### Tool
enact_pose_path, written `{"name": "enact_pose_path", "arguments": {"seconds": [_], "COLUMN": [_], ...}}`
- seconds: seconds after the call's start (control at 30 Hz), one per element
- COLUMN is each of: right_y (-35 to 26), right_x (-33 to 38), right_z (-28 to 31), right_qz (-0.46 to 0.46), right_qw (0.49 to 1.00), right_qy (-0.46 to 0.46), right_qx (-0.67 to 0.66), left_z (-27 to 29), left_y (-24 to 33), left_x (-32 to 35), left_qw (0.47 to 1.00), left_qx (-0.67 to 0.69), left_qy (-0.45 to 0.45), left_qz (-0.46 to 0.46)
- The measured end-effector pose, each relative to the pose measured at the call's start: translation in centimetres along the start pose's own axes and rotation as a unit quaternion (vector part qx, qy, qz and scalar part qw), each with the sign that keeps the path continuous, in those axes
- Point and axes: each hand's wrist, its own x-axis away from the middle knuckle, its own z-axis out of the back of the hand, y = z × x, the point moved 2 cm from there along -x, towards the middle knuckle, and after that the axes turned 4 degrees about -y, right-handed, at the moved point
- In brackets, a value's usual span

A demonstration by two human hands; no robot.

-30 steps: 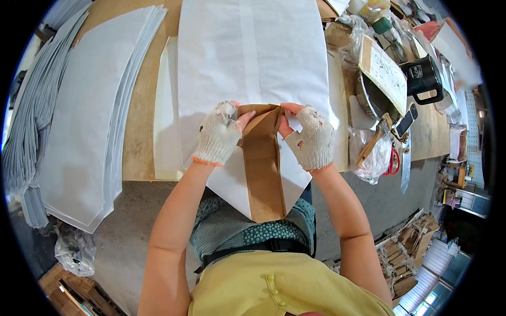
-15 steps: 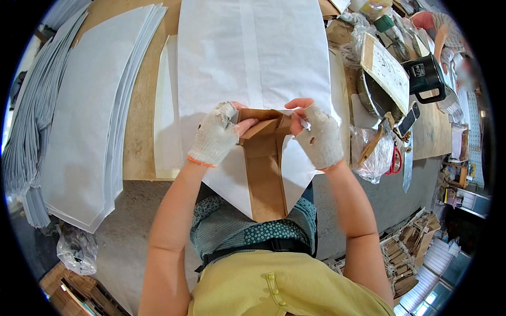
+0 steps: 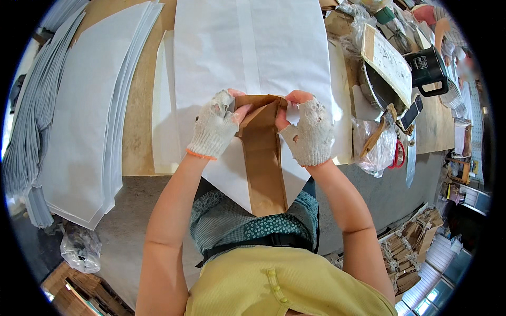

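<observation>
A large white paper sack [image 3: 284, 47] lies lengthwise on the table, its near end hanging past the edge toward my lap. That end is folded open, baring a brown paper inner layer [image 3: 263, 174] between white slanted flaps. My left hand [image 3: 215, 126], in a worn fingerless knit glove, is closed on the left side of the brown fold, thumb inside. On the opposite side my right hand [image 3: 310, 131], gloved alike with holes in the knit, pinches the brown edge between thumb and fingers. Parts of the fingertips are hidden by the paper.
White sheets or sacks [image 3: 95, 105] lie stacked at left, beside a fanned pile [image 3: 31, 121]. At right are a pot [image 3: 370, 87] under a board [image 3: 387, 63], a black mug [image 3: 429, 71], a phone [image 3: 411, 112], red-handled scissors [image 3: 398, 154] and a blade [image 3: 410, 163]. Another person [image 3: 440, 31] is at far right.
Both hands have shifted slightly away from me, lifting the brown fold. My right hand has moved in, and its thumb now presses inside the brown edge.
</observation>
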Motion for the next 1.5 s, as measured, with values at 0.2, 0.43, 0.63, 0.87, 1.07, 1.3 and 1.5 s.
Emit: {"name": "enact_pose_path", "arguments": {"seconds": [0.2, 0.43, 0.63, 0.87, 1.07, 1.3, 1.5], "right_y": [-0.9, -1.7, -1.5, 2.5, 1.4, -0.9, -0.4], "right_x": [0.1, -0.4, 0.6, -1.7, -3.8, -1.0, -1.3], "right_z": [-0.7, -2.7, -1.3, 4.5, 4.5, 3.1, 3.1], "right_qz": [-0.012, -0.031, -0.047, -0.06, 0.058, 0.223, 0.263], "right_qw": [0.998, 0.987, 0.986, 0.975, 0.953, 0.949, 0.929], "right_qy": [0.024, 0.059, 0.058, -0.155, -0.265, -0.144, -0.201], "right_qx": [0.053, 0.144, 0.147, -0.149, -0.134, 0.168, 0.165], "left_z": [-0.3, -0.8, -0.6, 0.3, 0.2, -0.7, -0.4], "left_y": [-0.8, -0.9, -1.5, 0.6, 2.6, 1.2, 0.9], "left_x": [-0.1, 0.0, 0.1, 0.2, -1.9, -4.5, -5.6], "left_qw": [0.999, 0.999, 0.999, 0.979, 0.979, 0.984, 0.983], "left_qx": [0.016, 0.033, 0.001, 0.166, 0.002, -0.015, -0.085], "left_qy": [0.019, 0.036, 0.036, -0.098, -0.191, -0.169, -0.16], "left_qz": [-0.037, -0.023, -0.021, -0.066, -0.064, 0.052, 0.015]}}
